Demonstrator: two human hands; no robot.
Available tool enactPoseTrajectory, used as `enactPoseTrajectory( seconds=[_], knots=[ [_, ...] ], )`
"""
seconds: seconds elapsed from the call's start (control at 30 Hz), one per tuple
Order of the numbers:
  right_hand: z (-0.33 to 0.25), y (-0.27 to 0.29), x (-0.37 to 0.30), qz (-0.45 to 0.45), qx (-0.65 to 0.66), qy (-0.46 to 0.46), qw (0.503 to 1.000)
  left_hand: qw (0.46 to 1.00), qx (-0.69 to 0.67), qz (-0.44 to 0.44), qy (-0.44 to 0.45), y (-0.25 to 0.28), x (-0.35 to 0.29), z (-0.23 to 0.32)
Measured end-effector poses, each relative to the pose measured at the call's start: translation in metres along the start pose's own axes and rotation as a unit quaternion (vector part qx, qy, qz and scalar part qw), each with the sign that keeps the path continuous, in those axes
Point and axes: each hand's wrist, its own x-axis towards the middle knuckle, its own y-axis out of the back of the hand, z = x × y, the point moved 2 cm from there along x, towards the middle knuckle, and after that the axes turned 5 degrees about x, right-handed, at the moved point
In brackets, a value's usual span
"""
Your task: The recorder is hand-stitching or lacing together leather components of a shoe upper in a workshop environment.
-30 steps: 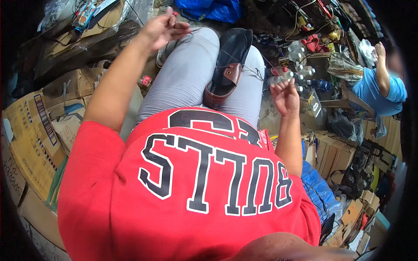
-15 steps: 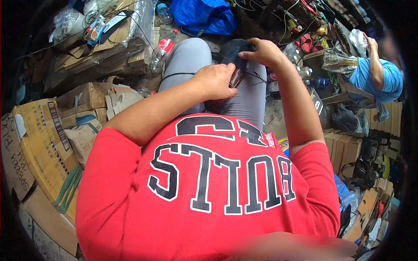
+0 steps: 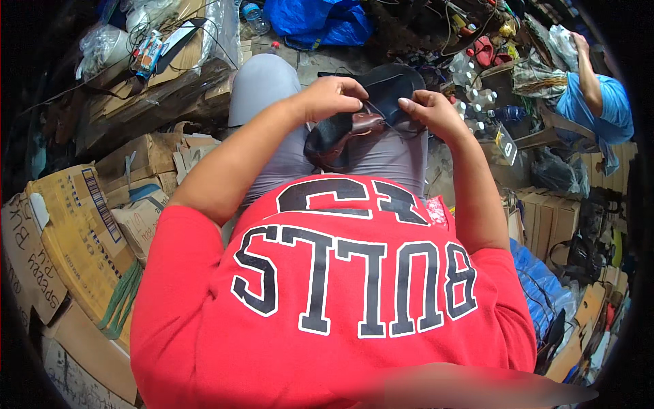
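Across my right thigh lies a dark leather shoe [image 3: 330, 141], with a brown piece [image 3: 366, 124] at its middle and a black, rounded part at its far end. Over the shoe's left side, my left hand [image 3: 328, 99] has thumb and forefinger brought together on a thin dark lace [image 3: 376, 111] that runs down to the brown piece. My right hand [image 3: 438, 112] is at the shoe's right edge, thumb and forefinger pinched. What its fingertips hold is too small to make out. Grey trousers [image 3: 262, 88] cover my legs beneath the shoe.
Cardboard boxes [image 3: 85, 225] are stacked on my left, below a plastic-covered pile [image 3: 180, 82]. A blue plastic bag [image 3: 319, 24] lies ahead. Several bottles [image 3: 477, 99] stand at my right. Further right a person in a blue shirt [image 3: 594, 109] holds up clear plastic.
My left hand has moved up off the brown part to the lace, and my right hand slightly down and right. The shoe has turned, showing more of its inside. My left knee has shifted left.
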Motion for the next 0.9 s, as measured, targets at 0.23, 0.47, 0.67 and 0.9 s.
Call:
enactPoseTrajectory(
  seconds=[0.23, 0.47, 0.67, 0.9],
  knots=[
    [-0.002, -0.001, 0.023, -0.091, 0.029, -0.016, 0.995, 0.866, 0.486, -0.038, 0.116, -0.013, 0.005, 0.007],
    [-0.019, -0.006, 0.033, -0.063, -0.164, 0.059, 0.983, 0.828, 0.558, 0.058, 0.005, 0.013, 0.001, 0.047],
    [-0.020, -0.002, 0.034, -0.060, -0.146, 0.056, 0.986, 0.884, 0.466, 0.039, -0.016, 0.022, 0.042, 0.026],
    [-0.009, 0.000, 0.036, -0.138, -0.036, 0.021, 0.989, 0.871, 0.486, -0.060, 0.036, 0.032, 0.072, 0.015]
  ],
)
